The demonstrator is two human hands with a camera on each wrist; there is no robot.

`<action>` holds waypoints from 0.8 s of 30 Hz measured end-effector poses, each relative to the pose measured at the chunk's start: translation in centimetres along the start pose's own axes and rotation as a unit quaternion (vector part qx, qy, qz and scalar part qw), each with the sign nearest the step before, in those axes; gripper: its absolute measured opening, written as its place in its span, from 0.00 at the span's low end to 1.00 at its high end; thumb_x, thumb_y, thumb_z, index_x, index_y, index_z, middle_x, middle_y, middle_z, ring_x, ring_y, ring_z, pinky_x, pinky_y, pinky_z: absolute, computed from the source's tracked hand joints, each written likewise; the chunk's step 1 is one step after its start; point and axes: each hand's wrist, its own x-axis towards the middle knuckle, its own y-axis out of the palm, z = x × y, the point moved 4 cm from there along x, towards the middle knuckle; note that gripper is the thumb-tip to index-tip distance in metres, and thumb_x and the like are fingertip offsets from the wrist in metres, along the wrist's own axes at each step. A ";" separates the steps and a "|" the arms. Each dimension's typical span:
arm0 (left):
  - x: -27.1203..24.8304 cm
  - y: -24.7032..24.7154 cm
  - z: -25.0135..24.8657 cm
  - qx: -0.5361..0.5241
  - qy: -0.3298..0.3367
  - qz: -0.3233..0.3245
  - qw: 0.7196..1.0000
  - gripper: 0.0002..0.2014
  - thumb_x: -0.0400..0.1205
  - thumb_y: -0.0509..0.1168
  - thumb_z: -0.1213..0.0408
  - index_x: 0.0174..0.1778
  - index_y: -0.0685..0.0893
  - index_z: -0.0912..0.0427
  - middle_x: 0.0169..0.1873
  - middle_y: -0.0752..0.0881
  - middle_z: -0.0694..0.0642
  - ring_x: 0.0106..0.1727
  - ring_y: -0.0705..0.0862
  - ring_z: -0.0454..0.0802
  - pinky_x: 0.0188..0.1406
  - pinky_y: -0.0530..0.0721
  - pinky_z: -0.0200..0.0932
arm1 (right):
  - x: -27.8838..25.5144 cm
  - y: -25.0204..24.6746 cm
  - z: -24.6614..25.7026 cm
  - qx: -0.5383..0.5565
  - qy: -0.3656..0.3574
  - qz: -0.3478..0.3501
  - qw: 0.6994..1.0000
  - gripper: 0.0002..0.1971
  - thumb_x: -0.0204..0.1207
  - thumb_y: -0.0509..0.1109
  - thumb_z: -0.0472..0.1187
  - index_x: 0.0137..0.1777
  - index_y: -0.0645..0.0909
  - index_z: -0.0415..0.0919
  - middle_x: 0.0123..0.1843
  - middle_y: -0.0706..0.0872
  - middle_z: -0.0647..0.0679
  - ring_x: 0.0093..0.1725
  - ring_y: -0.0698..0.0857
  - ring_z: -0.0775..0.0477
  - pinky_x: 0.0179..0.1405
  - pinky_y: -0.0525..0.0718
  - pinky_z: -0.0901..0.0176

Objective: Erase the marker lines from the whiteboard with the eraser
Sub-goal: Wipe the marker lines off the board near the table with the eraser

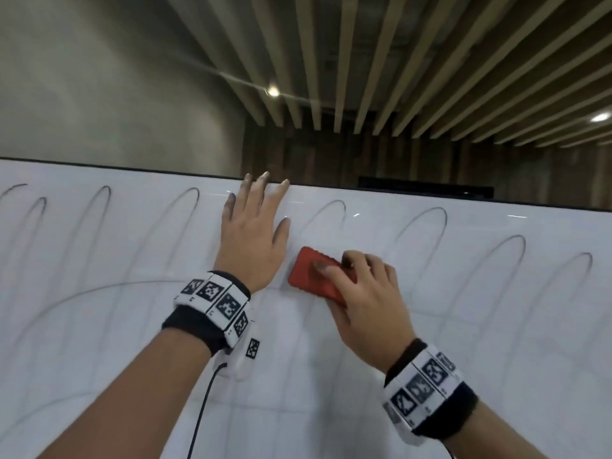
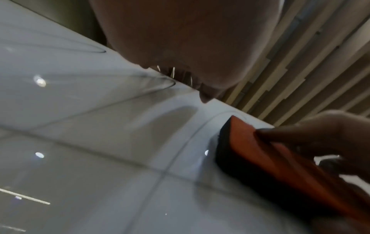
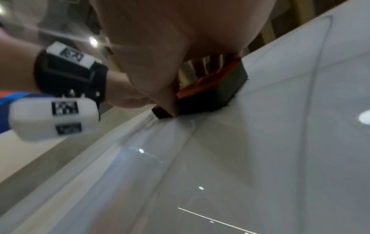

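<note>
Whiteboard (image 1: 99, 326) carries looping marker lines (image 1: 427, 223) along its top edge, and the left hand (image 1: 253, 233) lies flat with straight fingers near that edge, likely to steady the board. Just beside it, the right hand (image 1: 361, 293) grips the red eraser (image 1: 309, 271), felt pressed to the board for wiping

- Left hand (image 1: 251, 233): flat, palm down, fingers straight and a little spread, tips dark-smudged; forearm reaches up from lower left
- Left wrist: black band (image 1: 195, 329) with white marker blocks, cable hanging below
- Right hand (image 1: 367, 299): fingers curled over, thumb (image 1: 334, 276) on top, gripping; motion-blurred
- Right wrist: same kind of band, forearm comes in from lower right
- Hands close together, not touching
</note>
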 end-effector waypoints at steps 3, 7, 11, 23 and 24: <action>0.3 0.2 0.2 0.023 0.006 -0.042 0.999 0.25 0.87 0.54 0.53 0.82 0.69 0.51 0.80 0.70 0.58 0.85 0.64 0.60 0.82 0.62 0.62 | 2.7 -1.4 -2.5 0.011 0.060 -0.031 0.998 0.26 0.74 0.75 0.46 0.73 0.78 0.50 0.63 0.77 0.43 0.59 0.77 0.37 0.58 0.73 0.44; 1.6 0.4 0.1 0.055 0.011 -0.060 0.997 0.24 0.87 0.55 0.52 0.79 0.74 0.53 0.74 0.76 0.60 0.79 0.70 0.62 0.80 0.66 0.62 | 6.4 -3.3 -5.6 0.010 0.169 -0.113 0.979 0.27 0.75 0.74 0.46 0.75 0.76 0.49 0.66 0.77 0.40 0.60 0.75 0.33 0.59 0.67 0.46; 2.0 1.1 0.4 0.072 0.009 -0.051 0.996 0.23 0.87 0.53 0.50 0.77 0.73 0.52 0.75 0.75 0.57 0.81 0.68 0.59 0.83 0.61 0.60 | 2.3 -0.2 -1.1 0.006 0.030 -0.043 0.999 0.25 0.74 0.73 0.42 0.72 0.79 0.50 0.67 0.79 0.41 0.62 0.76 0.33 0.62 0.74 0.40; 2.2 0.4 -0.4 0.146 -0.025 -0.008 0.989 0.26 0.88 0.52 0.46 0.80 0.70 0.53 0.77 0.73 0.59 0.80 0.69 0.63 0.78 0.66 0.64 | 2.3 -3.1 -5.8 0.021 0.098 -0.080 0.992 0.27 0.74 0.73 0.43 0.75 0.78 0.51 0.67 0.78 0.41 0.63 0.76 0.33 0.62 0.73 0.41; 2.1 0.4 -0.5 0.151 -0.030 -0.009 0.988 0.27 0.88 0.52 0.45 0.80 0.70 0.53 0.78 0.73 0.58 0.80 0.68 0.62 0.77 0.66 0.63 | 0.4 -1.9 -4.2 0.025 0.051 -0.055 0.997 0.26 0.74 0.73 0.43 0.74 0.79 0.51 0.67 0.79 0.42 0.62 0.76 0.33 0.62 0.73 0.41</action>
